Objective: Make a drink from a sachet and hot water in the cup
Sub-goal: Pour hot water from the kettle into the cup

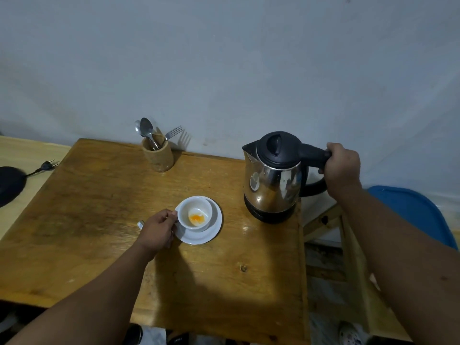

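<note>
A white cup [194, 214] stands on a white saucer [210, 231] near the middle of the wooden table [99, 220]. Orange powder lies in a small heap at the cup's bottom. My left hand [158, 230] pinches the cup's handle from the left. A steel kettle [273, 180] with a black lid and handle stands at the table's right edge, spout towards the left. My right hand [342, 165] is closed around the kettle's handle. A small pale scrap [141, 223], perhaps the sachet, peeks out from behind my left hand.
A wooden holder [158, 155] with spoons and a fork stands at the back by the wall. A black kettle base [10, 185] and its plug [47, 165] lie on a lighter table at the left. A blue chair [410, 212] and a wooden frame stand to the right.
</note>
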